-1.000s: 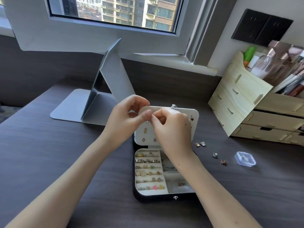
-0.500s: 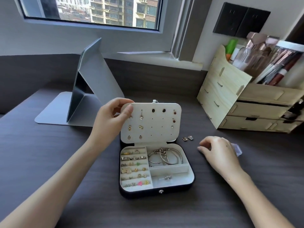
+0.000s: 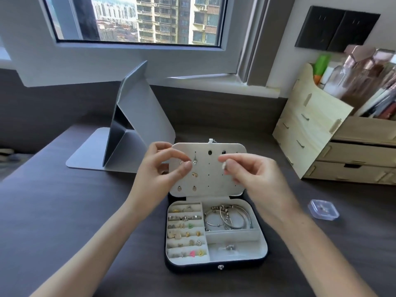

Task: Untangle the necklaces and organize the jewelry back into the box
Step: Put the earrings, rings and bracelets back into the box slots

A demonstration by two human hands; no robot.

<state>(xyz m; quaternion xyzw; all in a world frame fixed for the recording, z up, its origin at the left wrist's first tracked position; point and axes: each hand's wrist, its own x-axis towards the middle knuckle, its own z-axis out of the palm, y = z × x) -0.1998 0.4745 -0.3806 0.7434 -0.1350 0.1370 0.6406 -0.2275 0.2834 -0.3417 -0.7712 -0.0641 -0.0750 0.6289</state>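
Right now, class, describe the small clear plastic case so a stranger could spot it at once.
On the dark wood-grain desk, find the open black jewellery box with cream lining. Right of it, before the pale wooden drawer organiser, lies the small clear plastic case; unlike both, it is see-through.

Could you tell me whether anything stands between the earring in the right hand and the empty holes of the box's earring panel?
Nothing visible does. The right hand pinches the earring just in front of the right half of the earring panel, where free holes show. The left hand grips the panel's left edge, clear of that path.
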